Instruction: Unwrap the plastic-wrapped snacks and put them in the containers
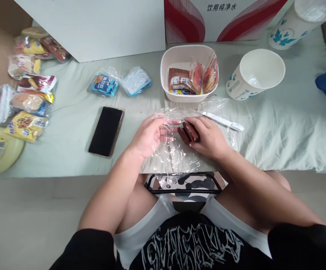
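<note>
My right hand (209,137) is closed round dark red-brown snack pieces (190,133), at least two, stacked together; whether they are wrapped I cannot tell. Facing it, my left hand (154,133) has its fingers stretched out toward them, with clear film over or around the fingertips. This thin clear plastic bag (177,157) spreads beneath and between both hands and hangs over the table's front edge. A white box cutter (225,122) lies just beyond my right hand, partly by the film.
Beyond my hands a white tub (189,98) holds snack packets. Paper cups (236,84) stand right of it. Two bagged blue packets (103,84) and a phone (106,131) lie left, with several wrapped snacks (26,125) farther left. Large cartons (118,30) line the back.
</note>
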{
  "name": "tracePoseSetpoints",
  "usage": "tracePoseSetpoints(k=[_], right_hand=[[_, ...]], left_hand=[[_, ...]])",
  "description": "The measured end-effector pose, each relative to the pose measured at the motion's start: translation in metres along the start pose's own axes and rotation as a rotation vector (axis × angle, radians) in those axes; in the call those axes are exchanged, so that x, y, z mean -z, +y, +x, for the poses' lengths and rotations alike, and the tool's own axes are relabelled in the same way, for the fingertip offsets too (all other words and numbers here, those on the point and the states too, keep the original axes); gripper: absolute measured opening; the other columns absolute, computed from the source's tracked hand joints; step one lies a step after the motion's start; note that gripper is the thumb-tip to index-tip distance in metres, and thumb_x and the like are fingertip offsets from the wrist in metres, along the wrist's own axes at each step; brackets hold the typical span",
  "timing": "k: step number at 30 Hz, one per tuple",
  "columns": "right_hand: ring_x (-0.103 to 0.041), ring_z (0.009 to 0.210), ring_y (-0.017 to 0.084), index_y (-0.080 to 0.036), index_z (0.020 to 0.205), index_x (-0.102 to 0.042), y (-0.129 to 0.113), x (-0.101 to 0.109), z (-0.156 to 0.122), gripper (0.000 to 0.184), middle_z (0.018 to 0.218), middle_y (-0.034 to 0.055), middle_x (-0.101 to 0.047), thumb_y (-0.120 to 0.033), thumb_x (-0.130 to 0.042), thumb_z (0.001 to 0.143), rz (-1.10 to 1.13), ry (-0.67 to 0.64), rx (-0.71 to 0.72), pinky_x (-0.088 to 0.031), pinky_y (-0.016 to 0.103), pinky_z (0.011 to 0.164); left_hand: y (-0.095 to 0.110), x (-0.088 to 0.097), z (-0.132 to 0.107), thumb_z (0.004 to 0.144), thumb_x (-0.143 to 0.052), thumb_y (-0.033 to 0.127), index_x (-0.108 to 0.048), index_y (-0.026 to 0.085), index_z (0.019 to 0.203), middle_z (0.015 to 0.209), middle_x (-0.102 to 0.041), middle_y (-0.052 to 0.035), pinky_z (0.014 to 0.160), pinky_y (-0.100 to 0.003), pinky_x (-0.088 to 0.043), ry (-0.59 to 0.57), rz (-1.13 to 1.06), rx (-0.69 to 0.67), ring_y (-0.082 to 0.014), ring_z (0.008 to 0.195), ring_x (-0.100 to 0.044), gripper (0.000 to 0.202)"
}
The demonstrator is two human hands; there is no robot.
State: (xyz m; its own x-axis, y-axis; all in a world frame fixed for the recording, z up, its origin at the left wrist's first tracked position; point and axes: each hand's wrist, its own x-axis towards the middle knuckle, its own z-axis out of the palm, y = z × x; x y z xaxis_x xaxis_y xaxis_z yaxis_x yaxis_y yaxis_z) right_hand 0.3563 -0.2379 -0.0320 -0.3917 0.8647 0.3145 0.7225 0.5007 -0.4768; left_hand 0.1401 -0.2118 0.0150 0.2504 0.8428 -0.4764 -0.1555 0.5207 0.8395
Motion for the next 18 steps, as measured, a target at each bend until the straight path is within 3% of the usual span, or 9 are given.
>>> tracePoseSetpoints(k=[4, 7, 10, 14, 18], right_hand=[[-0.071, 0.099, 0.026, -0.023, 0.12, -0.062, 0.002, 0.008, 0.003, 0.031, 0.109, 0.0106, -0.074, -0.033, -0.065, 0.091, 0.164, -0.005, -0.062, -0.059, 0.043, 0.087], [-0.07, 0.09, 0.024, -0.025, 0.113, -0.06, 0.004, 0.019, -0.001, 0.026, 0.101, 0.0075, -0.072, -0.033, -0.066, 0.089, 0.251, 0.012, -0.116, -0.059, 0.043, 0.081], [-0.07, 0.088, 0.024, -0.027, 0.107, -0.059, 0.005, 0.029, -0.011, 0.025, 0.103, 0.0072, -0.07, -0.035, -0.07, 0.086, 0.332, 0.147, -0.142, -0.059, 0.044, 0.076], [-0.07, 0.089, 0.026, -0.027, 0.105, -0.058, 0.002, 0.048, -0.006, 0.032, 0.106, 0.0086, -0.069, -0.038, -0.076, 0.08, 0.421, 0.403, -0.236, -0.059, 0.048, 0.077], [-0.067, 0.083, 0.023, -0.022, 0.093, -0.063, 0.004, 0.078, 0.042, 0.026, 0.093, 0.0058, -0.068, -0.038, -0.076, 0.077, 0.26, 0.42, -0.395, -0.058, 0.047, 0.079]], left_hand=[[0.003, 0.001, 0.001, 0.07, -0.078, 0.024, -0.054, 0.019, 0.076, 0.097, -0.075, -0.0059, 0.049, -0.02, -0.033, 0.13, 0.075, 0.032, -0.0175, 0.083, -0.074, 0.025], [-0.004, 0.01, 0.008, 0.068, -0.073, 0.012, -0.062, 0.017, 0.079, 0.091, -0.074, -0.0044, 0.06, -0.023, -0.043, 0.206, 0.191, -0.034, -0.0152, 0.08, -0.07, 0.017], [-0.011, 0.017, 0.015, 0.069, -0.071, 0.009, -0.067, 0.017, 0.083, 0.082, -0.071, -0.0011, 0.067, -0.026, -0.047, 0.262, 0.321, -0.147, -0.0128, 0.072, -0.064, 0.017], [-0.012, 0.019, 0.017, 0.071, -0.068, 0.011, -0.07, 0.017, 0.085, 0.075, -0.068, 0.0015, 0.065, -0.026, -0.043, 0.178, 0.458, -0.187, -0.012, 0.066, -0.059, 0.016], [-0.009, 0.016, 0.013, 0.073, -0.065, 0.011, -0.064, 0.018, 0.078, 0.075, -0.067, 0.0015, 0.067, -0.027, -0.042, 0.075, 0.582, -0.207, -0.013, 0.069, -0.06, 0.009]])
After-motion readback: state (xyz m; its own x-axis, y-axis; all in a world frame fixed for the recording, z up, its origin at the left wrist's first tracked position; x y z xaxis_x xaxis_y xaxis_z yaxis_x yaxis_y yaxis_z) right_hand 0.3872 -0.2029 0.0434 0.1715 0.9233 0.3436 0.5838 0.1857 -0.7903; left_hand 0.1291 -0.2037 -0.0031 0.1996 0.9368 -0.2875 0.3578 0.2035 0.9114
